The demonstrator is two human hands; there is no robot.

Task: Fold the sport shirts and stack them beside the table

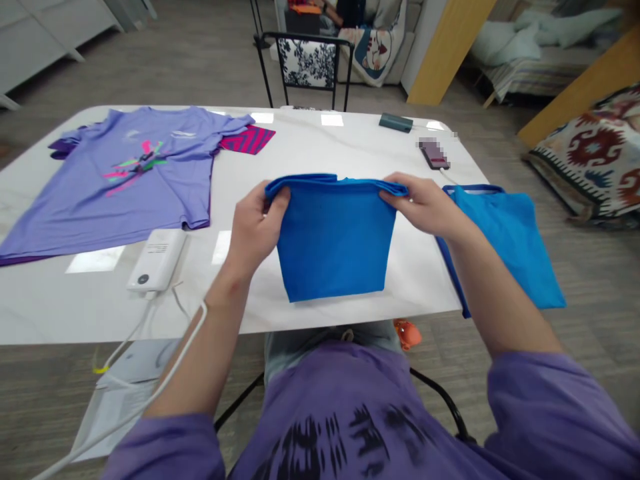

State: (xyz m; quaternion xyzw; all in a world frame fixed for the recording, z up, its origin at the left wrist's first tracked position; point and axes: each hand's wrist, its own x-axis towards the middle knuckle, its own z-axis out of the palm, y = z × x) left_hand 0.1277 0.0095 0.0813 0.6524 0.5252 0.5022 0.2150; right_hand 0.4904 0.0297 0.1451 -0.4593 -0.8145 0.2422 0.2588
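A folded blue cloth garment (337, 240) hangs between my hands above the white table (425, 273), its lower edge toward me. My left hand (259, 223) pinches its upper left corner, thumb in front. At the upper right corner, my right hand (420, 200) is closed on the folded edge. To the right, a second blue cloth piece (505, 233) with a dark blue edge lies partly over the table's side. A lilac T-shirt (165, 173) with a bright print is spread flat on the left, on top of darker purple cloth.
A white power bank (158, 261) with a cable lies left of my forearm. Farther back are a phone (434, 155), a dark case (395, 123) and a pink striped cloth (250, 140). A chair (307, 63) stands behind the table; a person sits beyond it.
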